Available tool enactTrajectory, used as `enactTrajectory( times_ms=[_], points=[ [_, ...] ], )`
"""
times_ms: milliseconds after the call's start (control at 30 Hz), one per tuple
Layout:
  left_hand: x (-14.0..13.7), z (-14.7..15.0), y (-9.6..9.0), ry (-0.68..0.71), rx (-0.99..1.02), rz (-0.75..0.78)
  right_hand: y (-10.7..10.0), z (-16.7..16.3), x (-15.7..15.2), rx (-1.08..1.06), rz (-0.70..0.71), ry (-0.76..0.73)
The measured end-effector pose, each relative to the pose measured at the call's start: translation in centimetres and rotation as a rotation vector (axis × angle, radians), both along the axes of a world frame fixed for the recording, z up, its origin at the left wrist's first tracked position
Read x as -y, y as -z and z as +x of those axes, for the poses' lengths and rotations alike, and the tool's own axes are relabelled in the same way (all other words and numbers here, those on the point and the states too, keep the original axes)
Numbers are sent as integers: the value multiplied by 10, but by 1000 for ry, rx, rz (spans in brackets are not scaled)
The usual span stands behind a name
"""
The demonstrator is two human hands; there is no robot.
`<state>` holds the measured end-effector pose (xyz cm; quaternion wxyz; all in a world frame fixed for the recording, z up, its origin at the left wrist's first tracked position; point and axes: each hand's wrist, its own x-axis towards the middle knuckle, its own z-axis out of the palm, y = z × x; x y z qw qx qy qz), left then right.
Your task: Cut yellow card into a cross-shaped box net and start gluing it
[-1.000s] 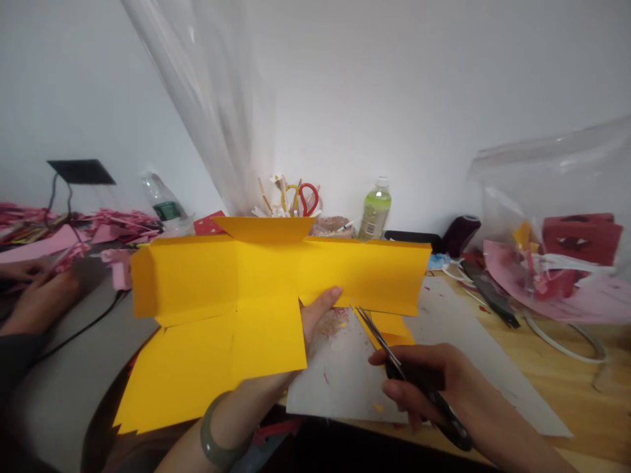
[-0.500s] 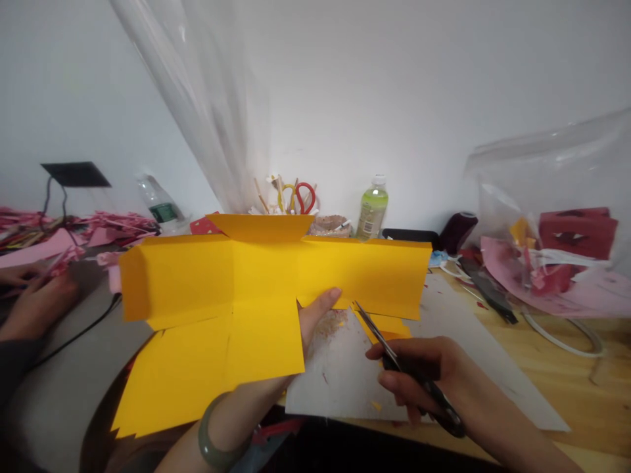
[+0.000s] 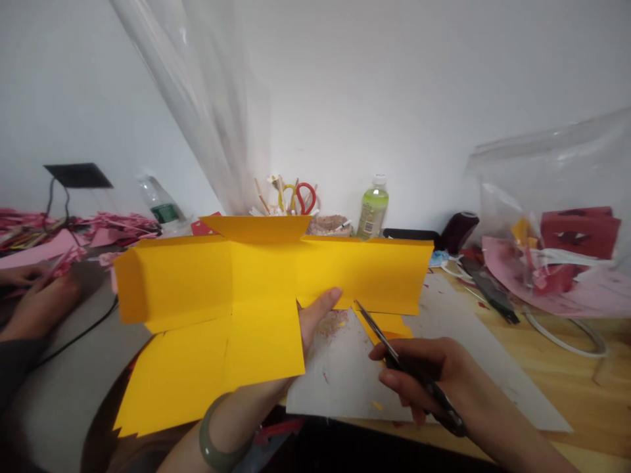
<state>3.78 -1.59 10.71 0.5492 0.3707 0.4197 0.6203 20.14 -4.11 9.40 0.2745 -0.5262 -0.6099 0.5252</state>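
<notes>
A large sheet of yellow card (image 3: 263, 272), creased into several panels and flaps, is held up in front of me. My left hand (image 3: 318, 315) grips its lower edge, thumb on the near face; the other fingers are hidden behind it. My right hand (image 3: 419, 371) is wrapped round black-handled scissors (image 3: 424, 384). Their blades look closed and point up and left, the tips near the card's lower edge beside my left thumb. Whether they touch it I cannot tell. Behind the blades, a smaller yellow piece (image 3: 392, 323) lies on the white board (image 3: 463, 368).
A green drink bottle (image 3: 373, 207) and a cup of tools with red-handled scissors (image 3: 305, 198) stand by the wall. A clear bag (image 3: 557, 177) of red and pink pieces sits at right, near a black cutter (image 3: 490, 292). At left, another person's hands (image 3: 42, 299) hold pink material.
The yellow card's left side has tilted slightly, its left flap shifting a little further left. Both hands and the scissors stay almost where they were.
</notes>
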Motion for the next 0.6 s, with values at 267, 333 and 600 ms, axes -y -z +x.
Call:
enactTrajectory(
  times_ms=[267, 333, 600],
  points=[
    [-5, -6, 11, 14, -7, 43, -6, -7, 4, 16, 9, 31],
    [-5, -6, 12, 19, 2, 26, -8, -9, 6, -4, 18, 71],
    [-3, -5, 7, -7, -45, 56, -4, -10, 4, 81, 19, 31]
  ],
)
